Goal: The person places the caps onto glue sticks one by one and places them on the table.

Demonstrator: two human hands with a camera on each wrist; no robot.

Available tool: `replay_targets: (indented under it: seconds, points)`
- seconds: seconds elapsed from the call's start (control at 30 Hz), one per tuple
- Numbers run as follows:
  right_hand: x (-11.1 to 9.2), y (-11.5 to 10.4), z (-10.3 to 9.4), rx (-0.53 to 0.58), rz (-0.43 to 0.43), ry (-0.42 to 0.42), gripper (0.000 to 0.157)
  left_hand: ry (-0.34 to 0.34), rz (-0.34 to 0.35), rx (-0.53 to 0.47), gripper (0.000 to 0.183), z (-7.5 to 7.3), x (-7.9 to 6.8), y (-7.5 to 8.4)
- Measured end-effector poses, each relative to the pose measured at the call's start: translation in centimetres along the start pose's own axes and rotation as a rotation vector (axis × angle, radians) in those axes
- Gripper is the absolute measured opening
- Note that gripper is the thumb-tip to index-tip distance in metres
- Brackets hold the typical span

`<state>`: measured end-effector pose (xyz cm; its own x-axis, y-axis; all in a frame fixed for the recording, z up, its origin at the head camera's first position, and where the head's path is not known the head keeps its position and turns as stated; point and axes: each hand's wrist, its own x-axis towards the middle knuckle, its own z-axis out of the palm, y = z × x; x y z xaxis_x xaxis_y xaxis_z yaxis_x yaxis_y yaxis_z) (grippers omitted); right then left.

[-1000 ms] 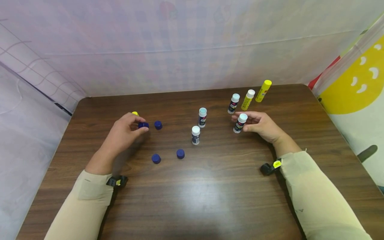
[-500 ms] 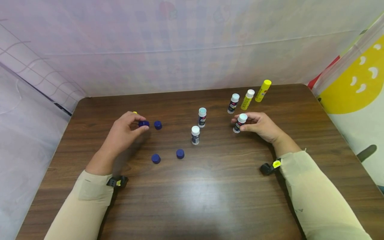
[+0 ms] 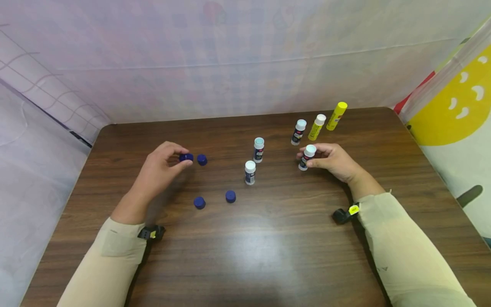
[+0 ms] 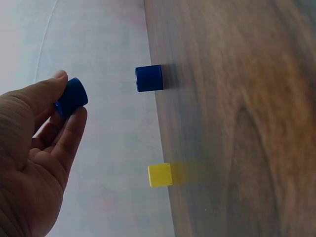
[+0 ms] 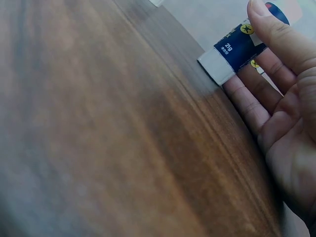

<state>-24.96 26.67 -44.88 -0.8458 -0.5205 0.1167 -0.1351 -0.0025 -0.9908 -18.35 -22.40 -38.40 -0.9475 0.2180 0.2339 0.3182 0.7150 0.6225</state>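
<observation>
My left hand (image 3: 159,168) pinches a blue cap (image 4: 72,97) between thumb and fingertips, held above the table at the left. Right beside it in the head view stands a second blue cap (image 3: 202,160). A yellow cap (image 4: 160,175) shows on the table in the left wrist view; the hand hides it from the head camera. At the right, my right hand (image 3: 333,161) grips an uncapped glue stick (image 5: 242,44) with a dark blue label and white base, thumb on one side and fingers behind. Two more blue caps, a left one (image 3: 199,202) and a right one (image 3: 230,196), lie nearer me.
Mid-table stand two uncapped blue-label glue sticks, one farther (image 3: 258,150) and one nearer (image 3: 250,172). Behind my right hand are another blue-label stick (image 3: 298,132), an uncapped yellow stick (image 3: 316,127) and a capped yellow stick (image 3: 337,116). A cloth curtain (image 3: 230,59) hangs behind the table.
My left hand has shifted slightly right and away from me with the blue cap, covering the yellow cap in the head view. My right thumb has closed in against the glue stick.
</observation>
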Motion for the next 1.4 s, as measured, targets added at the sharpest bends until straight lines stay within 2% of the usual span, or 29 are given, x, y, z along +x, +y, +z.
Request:
replay_targets:
  seconds: [0.53, 0.8, 1.03, 1.27, 1.4]
  points:
    - [0.2, -0.6, -0.2, -0.007, -0.003, 0.026, 0.032, 0.027, 0.062, -0.007, 0.028, -0.1, 1.2, 1.4]
    - [0.4, -0.9, 0.1, -0.023, 0.009, 0.041, 0.035, 0.035, 0.073, -0.034, 0.028, -0.1, 1.7, 2.5]
    - [0.7, -1.5, 1.0, 0.027, -0.007, 0.044, 0.033, 0.024, 0.068, -0.036, 0.028, -0.1, 2.2, 3.3]
    - [1.0, -2.2, 2.3, 0.126, -0.058, 0.056, 0.030, 0.012, 0.073, -0.068, 0.028, -0.2, 2.7, 4.0]
    - [1.2, -2.8, 3.0, 0.129, -0.078, 0.059, 0.032, 0.014, 0.088, -0.083, 0.029, 0.0, 2.8, 4.4]
